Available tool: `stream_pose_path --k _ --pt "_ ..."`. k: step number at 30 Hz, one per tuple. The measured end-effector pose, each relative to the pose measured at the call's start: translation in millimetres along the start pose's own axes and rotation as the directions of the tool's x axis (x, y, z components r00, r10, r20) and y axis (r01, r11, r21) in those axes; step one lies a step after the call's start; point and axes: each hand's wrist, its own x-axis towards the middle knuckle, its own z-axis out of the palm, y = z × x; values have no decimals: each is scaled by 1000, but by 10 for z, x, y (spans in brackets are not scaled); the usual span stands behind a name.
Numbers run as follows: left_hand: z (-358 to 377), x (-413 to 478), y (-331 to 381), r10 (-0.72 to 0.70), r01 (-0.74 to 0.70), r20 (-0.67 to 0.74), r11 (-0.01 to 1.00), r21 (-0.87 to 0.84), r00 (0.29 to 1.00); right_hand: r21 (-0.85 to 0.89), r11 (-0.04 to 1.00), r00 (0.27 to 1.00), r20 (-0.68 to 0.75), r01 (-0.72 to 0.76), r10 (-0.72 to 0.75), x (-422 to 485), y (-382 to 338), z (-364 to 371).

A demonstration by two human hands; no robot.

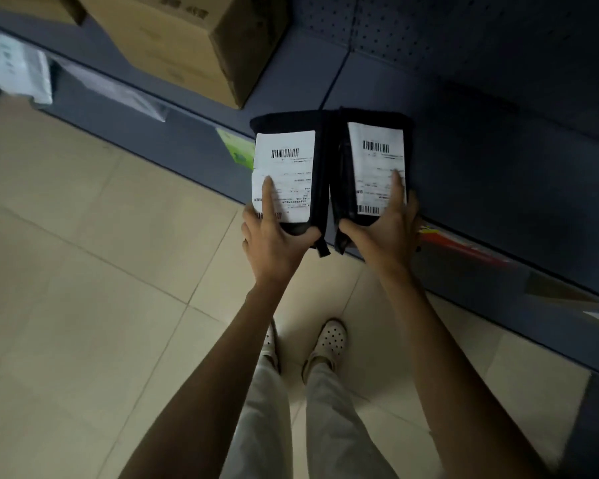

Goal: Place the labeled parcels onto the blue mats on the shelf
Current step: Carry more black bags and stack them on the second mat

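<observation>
While each hand gripped one parcel by its near end, the left hand (274, 236) held the left black plastic pouch (287, 167), which bore a white barcode label, with the thumb curled round the edge and the forefinger flat on the label. The right hand (381, 233) held the right black plastic pouch (374, 160) likewise. The pouches touched side by side over the front edge of the dark blue-grey metal shelf (481, 160). A brown cardboard box (173, 39) stood beyond the left fingertips, and beige floor tiles (83, 254) lay below the wrists.

left parcel (286, 174) beside right parcel (374, 167), box (187, 39) behind
</observation>
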Motion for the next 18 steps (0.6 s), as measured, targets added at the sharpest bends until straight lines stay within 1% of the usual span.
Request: stream_pose_path --k 4,8,12,15,18 --pt "-513 -53 -459 -72 64 -101 995 -80 992 26 996 995 45 88 -89 -368 -463 327" --pt "-1096 -135 -968 -95 45 -222 974 -222 970 59 975 974 59 215 -218 -817 -965 642" --pt "-1751 -195 -1437 -151 49 -305 947 -319 940 43 949 941 128 311 -314 -1268 -1581 976" --pt "-2367 -143 -1708 -189 57 -355 935 -351 916 46 924 908 173 381 -383 -1576 -2172 1210" --pt "-3034 -50 -1922 -194 43 -416 937 -346 888 73 891 871 190 447 -453 -1883 -2814 1387"
